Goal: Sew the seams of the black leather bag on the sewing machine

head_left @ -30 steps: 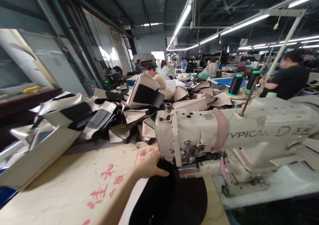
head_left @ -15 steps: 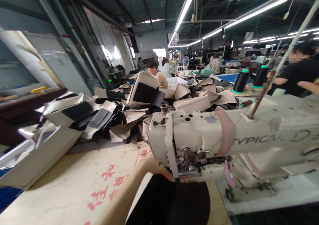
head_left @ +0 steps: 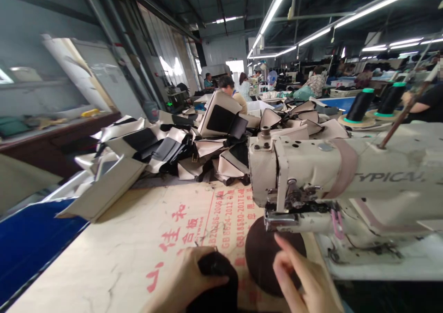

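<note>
My left hand (head_left: 192, 271) is closed on a folded black piece of material (head_left: 217, 276), thumb on top, above the plywood board at the lower middle. To its right, a dark brown rounded flap (head_left: 265, 260) lies on the board, its upper edge at the end of the sewing machine (head_left: 304, 183)'s arm. My right hand (head_left: 304, 276) is over the right side of this flap, index finger stretched out toward the machine's arm and the other fingers bent. I see nothing held in it. Whether the flap and the black piece are joined, I cannot tell.
Beige and black bag pieces (head_left: 166, 147) are heaped behind the plywood board (head_left: 128, 257). A blue surface (head_left: 38, 243) is at the left. Black thread spools (head_left: 360, 106) stand behind the machine. Several people work farther back.
My left hand has left the machine's needle area and moved down toward me with the black material. My right hand now shows in front of the machine. The view has shifted left.
</note>
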`<state>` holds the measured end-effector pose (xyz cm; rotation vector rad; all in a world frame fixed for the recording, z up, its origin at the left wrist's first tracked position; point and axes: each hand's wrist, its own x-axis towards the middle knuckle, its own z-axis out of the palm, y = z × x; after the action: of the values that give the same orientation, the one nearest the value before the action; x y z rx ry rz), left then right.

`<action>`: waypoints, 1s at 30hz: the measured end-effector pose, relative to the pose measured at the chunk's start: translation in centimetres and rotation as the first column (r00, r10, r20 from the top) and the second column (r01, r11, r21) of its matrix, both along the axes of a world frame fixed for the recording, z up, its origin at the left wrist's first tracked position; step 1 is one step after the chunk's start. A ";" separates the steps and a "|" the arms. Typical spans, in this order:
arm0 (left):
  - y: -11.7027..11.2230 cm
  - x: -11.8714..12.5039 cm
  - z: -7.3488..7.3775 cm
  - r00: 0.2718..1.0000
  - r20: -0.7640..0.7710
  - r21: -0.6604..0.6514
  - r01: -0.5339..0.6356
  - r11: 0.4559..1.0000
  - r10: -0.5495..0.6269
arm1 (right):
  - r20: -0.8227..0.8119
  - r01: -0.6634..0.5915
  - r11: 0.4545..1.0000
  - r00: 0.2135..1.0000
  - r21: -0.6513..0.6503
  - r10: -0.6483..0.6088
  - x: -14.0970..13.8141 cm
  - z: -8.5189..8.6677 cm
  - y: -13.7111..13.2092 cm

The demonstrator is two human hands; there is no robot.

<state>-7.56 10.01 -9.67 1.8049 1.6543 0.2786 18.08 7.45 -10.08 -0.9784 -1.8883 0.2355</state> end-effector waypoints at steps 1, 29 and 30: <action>-0.3 0.4 0.1 0.999 0.047 -0.003 -0.019 1.000 0.019 | -0.051 0.004 0.998 0.999 -0.069 -0.007 -1.8 0.0 0.6; -0.1 -1.0 -2.5 0.965 0.242 -0.016 -0.096 0.995 0.097 | -0.529 0.035 0.951 0.824 -0.309 -0.202 -7.1 1.3 3.2; -0.1 -0.8 -2.2 0.963 0.249 -0.025 -0.097 0.995 0.100 | -0.532 0.043 0.949 0.820 -0.313 -0.213 -7.1 1.4 3.3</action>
<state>-8.32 9.93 -11.91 1.6070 1.5641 0.5169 10.95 10.72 -8.68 -1.0822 -1.2568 0.6600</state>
